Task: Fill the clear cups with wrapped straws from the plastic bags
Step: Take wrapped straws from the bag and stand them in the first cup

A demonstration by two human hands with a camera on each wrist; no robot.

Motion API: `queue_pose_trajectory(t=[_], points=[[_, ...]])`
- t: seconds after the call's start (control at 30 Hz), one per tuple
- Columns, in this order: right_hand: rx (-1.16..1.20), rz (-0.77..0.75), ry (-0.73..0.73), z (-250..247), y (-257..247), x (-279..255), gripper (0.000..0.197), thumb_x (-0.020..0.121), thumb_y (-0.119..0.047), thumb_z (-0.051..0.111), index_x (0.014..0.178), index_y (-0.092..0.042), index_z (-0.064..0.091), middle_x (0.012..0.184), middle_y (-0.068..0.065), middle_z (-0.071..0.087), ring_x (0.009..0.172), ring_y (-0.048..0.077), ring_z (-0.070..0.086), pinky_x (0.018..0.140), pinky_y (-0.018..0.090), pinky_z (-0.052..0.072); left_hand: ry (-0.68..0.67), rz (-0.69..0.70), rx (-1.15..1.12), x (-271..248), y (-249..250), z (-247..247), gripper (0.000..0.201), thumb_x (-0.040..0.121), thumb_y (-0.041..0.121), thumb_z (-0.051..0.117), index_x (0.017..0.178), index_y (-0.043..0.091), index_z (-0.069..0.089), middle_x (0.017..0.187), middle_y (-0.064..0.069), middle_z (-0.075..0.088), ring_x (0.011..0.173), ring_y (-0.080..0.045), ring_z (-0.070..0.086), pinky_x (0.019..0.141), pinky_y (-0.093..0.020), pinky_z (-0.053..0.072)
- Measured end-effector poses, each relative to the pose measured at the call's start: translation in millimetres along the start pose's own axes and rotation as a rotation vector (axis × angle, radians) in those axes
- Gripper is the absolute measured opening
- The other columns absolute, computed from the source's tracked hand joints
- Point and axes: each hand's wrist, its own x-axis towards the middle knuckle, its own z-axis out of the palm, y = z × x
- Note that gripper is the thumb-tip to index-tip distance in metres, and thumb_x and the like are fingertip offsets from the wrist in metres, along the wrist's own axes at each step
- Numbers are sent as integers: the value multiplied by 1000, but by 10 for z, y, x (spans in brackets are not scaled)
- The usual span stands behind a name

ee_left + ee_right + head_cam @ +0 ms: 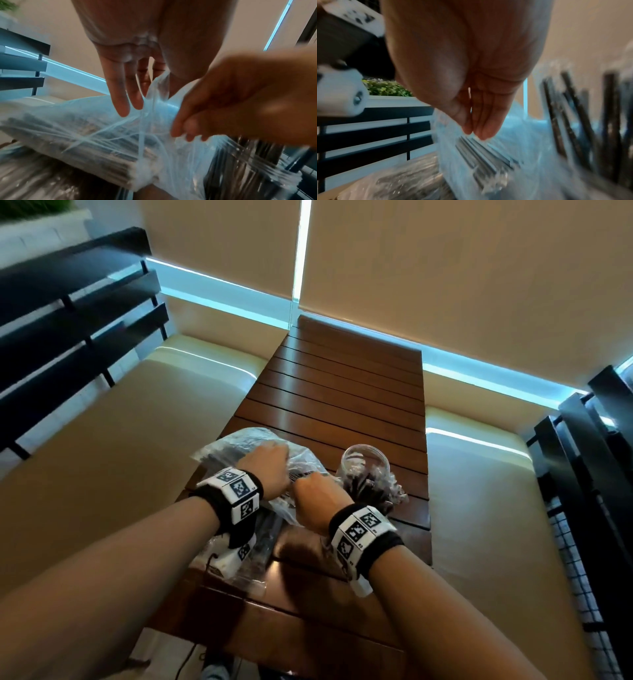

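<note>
A clear plastic bag [233, 450] full of dark wrapped straws [72, 136] lies on the wooden table [342, 392]. My left hand [274, 463] is on top of it. In the left wrist view the bag's film [154, 94] is drawn up and pinched between my thumb and forefinger, the other fingers [120, 102] straight. My right hand [317, 494] is just right of it, its curled fingers [181, 125] gripping the stretched film. Its fingertips [477, 132] hover over the straw ends [484, 152]. A clear cup [364, 463] holding dark straws [370, 494] stands to the right.
Another plastic bag of straws [246, 563] lies nearer me, partly under my left wrist. Cream benches flank the table on the left [137, 422] and right [479, 474], backed by black slatted rails [68, 313]. The far half of the table shows bare slats.
</note>
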Motion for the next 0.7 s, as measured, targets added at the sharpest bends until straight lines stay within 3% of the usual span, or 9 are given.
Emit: queue_pose_trajectory(t=[0.13, 0.23, 0.3, 0.4, 0.5, 0.6, 0.7], points=[[168, 115, 65, 238, -76, 343, 27, 89, -17, 49, 111, -10, 62, 110, 13, 66, 103, 31, 63, 85, 36, 49, 4, 25, -77, -34, -76, -112, 19, 86, 15, 58, 84, 24, 42, 99, 0, 42, 89, -23, 53, 80, -35, 48], [272, 212, 43, 367, -121, 554, 27, 89, -25, 52, 114, -17, 60, 109, 7, 66, 102, 27, 63, 85, 39, 53, 11, 52, -134, -74, -150, -180, 13, 87, 12, 59, 91, 20, 50, 103, -2, 45, 91, -21, 52, 78, -29, 43], [253, 258, -19, 441, -150, 645, 39, 89, -30, 57, 126, -16, 55, 122, 7, 61, 111, 27, 59, 91, 38, 51, 40, 66, -157, -103, -185, -247, 11, 88, 13, 59, 94, 19, 52, 103, -2, 46, 91, -19, 49, 74, -25, 35], [292, 286, -91, 541, -192, 699, 57, 89, -25, 60, 141, -13, 40, 137, 12, 51, 125, 30, 50, 103, 41, 44, 56, 93, -166, -133, -213, -314, 12, 85, 9, 59, 91, 16, 53, 99, -2, 46, 87, -18, 46, 65, -21, 31], [301, 278, -91, 536, -250, 689, 48, 91, -22, 56, 136, -13, 43, 134, 13, 51, 124, 32, 50, 104, 44, 42, 65, 99, -182, -157, -233, -304, 12, 83, 5, 58, 88, 15, 54, 98, -3, 49, 86, -20, 48, 68, -23, 35], [249, 308, -108, 519, -300, 719, 47, 85, -28, 65, 129, -16, 51, 129, 8, 55, 122, 29, 52, 102, 40, 45, 56, 94, -190, -174, -252, -278, 15, 81, 2, 58, 85, 15, 51, 95, -5, 53, 85, -20, 48, 70, -24, 36], [267, 319, -131, 533, -325, 779, 38, 86, -36, 57, 121, -23, 56, 122, 5, 60, 118, 25, 55, 99, 38, 46, 68, 87, -203, -170, -275, -294, 18, 79, 0, 57, 81, 16, 48, 93, -6, 54, 82, -22, 48, 68, -26, 36]])
